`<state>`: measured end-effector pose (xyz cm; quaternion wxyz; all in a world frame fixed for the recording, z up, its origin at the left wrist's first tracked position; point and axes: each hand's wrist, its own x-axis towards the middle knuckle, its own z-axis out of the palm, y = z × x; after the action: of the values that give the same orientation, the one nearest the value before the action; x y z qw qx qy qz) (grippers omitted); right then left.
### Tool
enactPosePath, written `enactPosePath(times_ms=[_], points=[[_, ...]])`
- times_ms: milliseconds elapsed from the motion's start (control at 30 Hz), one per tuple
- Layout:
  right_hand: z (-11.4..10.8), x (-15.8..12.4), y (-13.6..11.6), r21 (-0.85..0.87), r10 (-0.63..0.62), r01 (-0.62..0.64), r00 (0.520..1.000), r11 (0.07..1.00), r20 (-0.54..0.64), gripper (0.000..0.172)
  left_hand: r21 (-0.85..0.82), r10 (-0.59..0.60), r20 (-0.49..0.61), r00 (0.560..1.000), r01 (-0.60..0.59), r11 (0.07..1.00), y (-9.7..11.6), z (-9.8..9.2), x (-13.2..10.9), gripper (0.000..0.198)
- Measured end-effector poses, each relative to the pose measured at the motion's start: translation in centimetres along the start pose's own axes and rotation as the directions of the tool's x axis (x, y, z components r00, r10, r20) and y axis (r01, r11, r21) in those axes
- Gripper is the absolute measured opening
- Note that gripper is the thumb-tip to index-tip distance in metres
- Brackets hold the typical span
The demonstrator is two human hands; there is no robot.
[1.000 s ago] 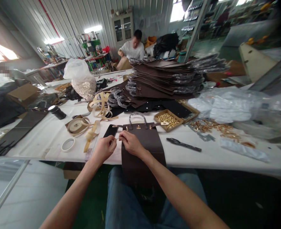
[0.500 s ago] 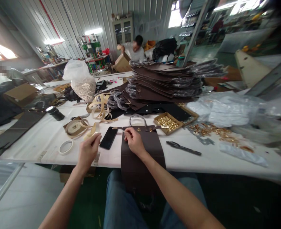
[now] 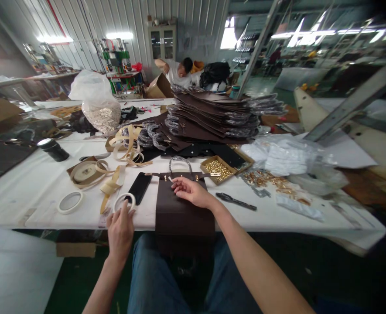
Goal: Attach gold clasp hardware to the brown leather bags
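Note:
My left hand has its fingers on a white roll of tape, at the near side of a black phone. My right hand hovers over the dark brown bag panel, fingers curled. At its fingertips shows a small whitish piece that looks like tape. The panel hangs over the table's front edge towards my lap. It has a plastic-wrapped handle, gold fittings and a strap with a metal end on either side.
Another roll of tape lies left, near beige strip coils and a dark jar. A black pen-like tool lies right, before a box of gold studs. Behind rises a stack of brown panels. A co-worker sits beyond.
My left hand has come down and nearer, and the tape roll now shows plainly at its fingers. My right hand has spread a little over the panel. The view has turned right.

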<state>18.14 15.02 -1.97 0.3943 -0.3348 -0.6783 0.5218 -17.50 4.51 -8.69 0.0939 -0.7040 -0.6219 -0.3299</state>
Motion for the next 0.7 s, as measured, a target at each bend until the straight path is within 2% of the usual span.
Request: enactPosePath(times_ms=[67,133,167,200,233,300,333,400,467,500,600,700], points=[[0.2,-0.2,0.1,-0.173,-0.032,-0.008,0.974,0.985,-0.224,0.028,0.018,-0.084,-0.041,0.996,0.084,0.996,-2.5,-0.4,0.5,0.051],[0.9,-0.4,0.3,-0.385,-0.159,-0.038,0.870,0.922,-0.467,0.017,-0.030,-0.142,-0.009,0.990,0.141,0.990,-4.7,-0.4,1.6,0.047],[1.3,-0.5,0.4,-0.460,-0.223,-0.058,0.817,0.886,-0.532,0.015,-0.070,-0.152,0.028,0.988,0.154,0.986,-5.5,-0.4,2.2,0.045],[1.6,-0.5,0.5,-0.508,-0.265,-0.071,0.787,0.858,-0.558,0.014,-0.108,-0.151,0.069,0.986,0.158,0.982,-6.2,-0.3,2.9,0.043],[1.7,-0.4,0.6,-0.533,-0.284,-0.074,0.780,0.843,-0.557,0.014,-0.132,-0.141,0.101,0.985,0.154,0.979,-6.5,-0.3,3.6,0.043],[1.6,-0.3,0.9,-0.544,-0.280,-0.074,0.795,0.836,-0.538,0.015,-0.124,-0.113,0.116,0.987,0.128,0.984,-6.1,-0.7,4.7,0.048],[1.5,-0.1,1.0,-0.541,-0.270,-0.074,0.804,0.838,-0.529,0.015,-0.103,-0.101,0.096,0.990,0.111,0.988,-5.2,-1.0,5.1,0.051],[1.0,0.1,1.3,-0.530,-0.251,-0.075,0.819,0.845,-0.516,0.015,-0.111,-0.084,0.013,0.996,0.085,0.990,-2.2,-1.8,5.9,0.050],[0.7,0.4,1.5,-0.520,-0.244,-0.075,0.820,0.851,-0.517,0.018,-0.246,-0.079,-0.057,0.995,0.062,0.967,2.3,-2.1,6.5,0.043],[0.6,0.4,1.6,-0.521,-0.245,-0.076,0.819,0.850,-0.519,0.021,-0.355,-0.077,-0.049,0.996,0.054,0.933,4.8,-1.9,6.9,0.040],[0.6,0.6,1.9,-0.541,-0.250,-0.088,0.817,0.836,-0.519,0.028,-0.632,0.042,0.183,0.982,0.085,0.771,12.0,0.7,8.5,0.043],[0.6,0.6,1.9,-0.552,-0.233,-0.105,0.830,0.827,-0.507,0.032,-0.764,0.101,0.345,0.933,0.216,0.608,16.5,5.1,10.5,0.059]])
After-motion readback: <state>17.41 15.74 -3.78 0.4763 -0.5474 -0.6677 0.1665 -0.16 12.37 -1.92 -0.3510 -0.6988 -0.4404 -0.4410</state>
